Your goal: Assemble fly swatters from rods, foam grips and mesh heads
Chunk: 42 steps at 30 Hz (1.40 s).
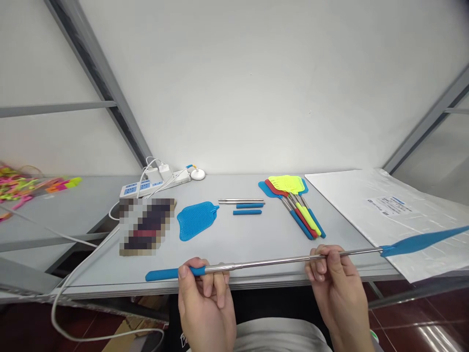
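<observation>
My left hand [207,298] is closed around the blue grip end of a telescopic fly swatter [271,262]. With thumb and fingers, my right hand [337,286] pinches its extended metal rod, not far from the blue paddle at the right. The swatter is held nearly level above the table's front edge. Beyond my hands lie a loose blue swatter head [198,221], thin metal rods [241,201] and two blue handle grips [247,212]. A pile of assembled swatters [298,205] in blue, red and yellow lies farther right.
A white power strip [144,187] with plugs and cables sits at the back left, near a pixelated item [146,227]. A white labelled package [395,215] covers the table's right side. Brightly coloured plastic pieces [25,188] lie on the far-left surface.
</observation>
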Each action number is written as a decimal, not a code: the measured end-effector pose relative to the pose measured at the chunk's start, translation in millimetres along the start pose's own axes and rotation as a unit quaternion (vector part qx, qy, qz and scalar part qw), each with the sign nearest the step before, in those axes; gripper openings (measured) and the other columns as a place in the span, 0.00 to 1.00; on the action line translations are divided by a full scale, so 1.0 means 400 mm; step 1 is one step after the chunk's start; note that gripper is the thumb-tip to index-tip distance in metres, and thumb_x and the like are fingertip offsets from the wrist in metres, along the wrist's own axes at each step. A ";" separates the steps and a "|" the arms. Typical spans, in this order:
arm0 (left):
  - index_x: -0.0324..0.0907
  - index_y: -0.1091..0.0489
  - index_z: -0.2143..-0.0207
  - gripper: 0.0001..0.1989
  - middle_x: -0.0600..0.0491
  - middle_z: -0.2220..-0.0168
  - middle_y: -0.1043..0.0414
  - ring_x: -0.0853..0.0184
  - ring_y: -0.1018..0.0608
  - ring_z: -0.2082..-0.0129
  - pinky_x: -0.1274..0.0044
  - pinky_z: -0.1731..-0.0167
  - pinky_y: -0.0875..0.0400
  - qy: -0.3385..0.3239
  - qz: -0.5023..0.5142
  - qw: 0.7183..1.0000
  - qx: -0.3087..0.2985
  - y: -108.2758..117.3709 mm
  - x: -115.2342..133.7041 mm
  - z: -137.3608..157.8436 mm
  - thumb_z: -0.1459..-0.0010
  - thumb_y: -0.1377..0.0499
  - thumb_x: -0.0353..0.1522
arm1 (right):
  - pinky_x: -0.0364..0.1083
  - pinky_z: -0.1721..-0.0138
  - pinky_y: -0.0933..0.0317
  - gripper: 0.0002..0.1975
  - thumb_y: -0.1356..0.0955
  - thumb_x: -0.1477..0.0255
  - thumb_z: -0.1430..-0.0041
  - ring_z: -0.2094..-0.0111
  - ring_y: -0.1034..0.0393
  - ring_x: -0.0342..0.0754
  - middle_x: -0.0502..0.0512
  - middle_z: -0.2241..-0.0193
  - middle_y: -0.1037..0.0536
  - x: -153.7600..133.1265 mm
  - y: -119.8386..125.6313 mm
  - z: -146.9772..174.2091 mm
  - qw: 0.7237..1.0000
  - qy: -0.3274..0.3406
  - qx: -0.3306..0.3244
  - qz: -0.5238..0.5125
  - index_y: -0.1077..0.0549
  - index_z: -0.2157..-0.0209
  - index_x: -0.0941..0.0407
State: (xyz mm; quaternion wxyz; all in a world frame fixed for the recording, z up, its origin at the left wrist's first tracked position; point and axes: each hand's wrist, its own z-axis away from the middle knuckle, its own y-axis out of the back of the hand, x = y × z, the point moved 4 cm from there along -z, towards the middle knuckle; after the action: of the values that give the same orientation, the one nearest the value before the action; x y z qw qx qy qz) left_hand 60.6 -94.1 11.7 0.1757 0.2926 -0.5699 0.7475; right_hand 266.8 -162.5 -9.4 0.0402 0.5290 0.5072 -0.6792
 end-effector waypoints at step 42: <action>0.42 0.34 0.77 0.18 0.64 0.94 0.50 0.77 0.46 0.95 0.79 0.84 0.44 0.159 -0.042 0.977 -0.135 -0.019 -0.005 -0.041 0.35 0.47 0.40 | 0.43 0.75 0.35 0.11 0.26 0.70 0.44 0.82 0.42 0.39 0.39 0.83 0.39 -0.017 0.000 0.008 0.987 0.070 0.144 0.007 0.33 0.69 0.52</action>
State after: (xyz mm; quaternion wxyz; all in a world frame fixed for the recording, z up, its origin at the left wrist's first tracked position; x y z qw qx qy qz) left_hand 62.8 -76.1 13.1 0.3331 0.1671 -0.6174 0.6928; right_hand 267.8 -168.1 -4.4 -0.0669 0.5794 0.4021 -0.7058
